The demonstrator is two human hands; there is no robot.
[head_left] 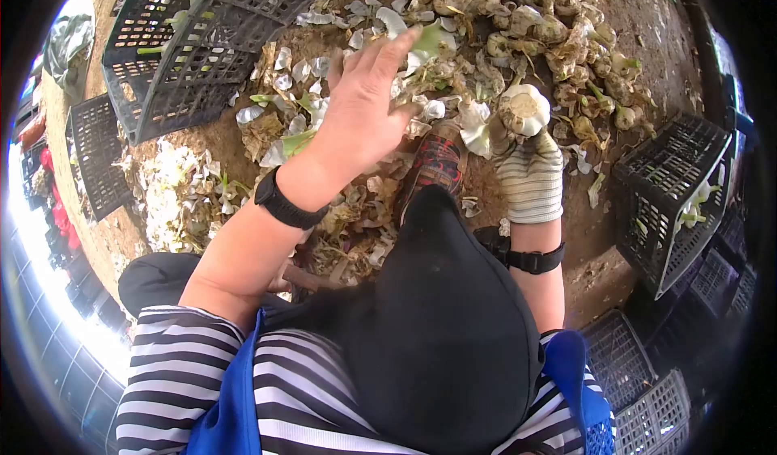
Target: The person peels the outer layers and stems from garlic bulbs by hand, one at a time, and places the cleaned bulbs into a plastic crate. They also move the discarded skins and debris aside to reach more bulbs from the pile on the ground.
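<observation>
My left hand (368,91), bare, reaches over the pile of peelings with fingers stretched out and thumb apart. Nothing shows in its grasp. A pale green leafy piece (433,42) is just beyond its fingertips. My right hand (530,164) wears a striped knit glove and is closed on a white garlic bulb (526,110), its cut face turned up. White and green skins (476,127) lie to the left of that bulb. Untrimmed garlic bulbs (558,42) with dry roots and stems are heaped on the ground beyond my hands.
Black plastic crates stand at the upper left (190,59) and right (672,200), with some green stems inside. More crates (655,410) are at the lower right. A whitish heap of scraps (178,196) lies left of my arm. My shoe (437,164) rests between my hands.
</observation>
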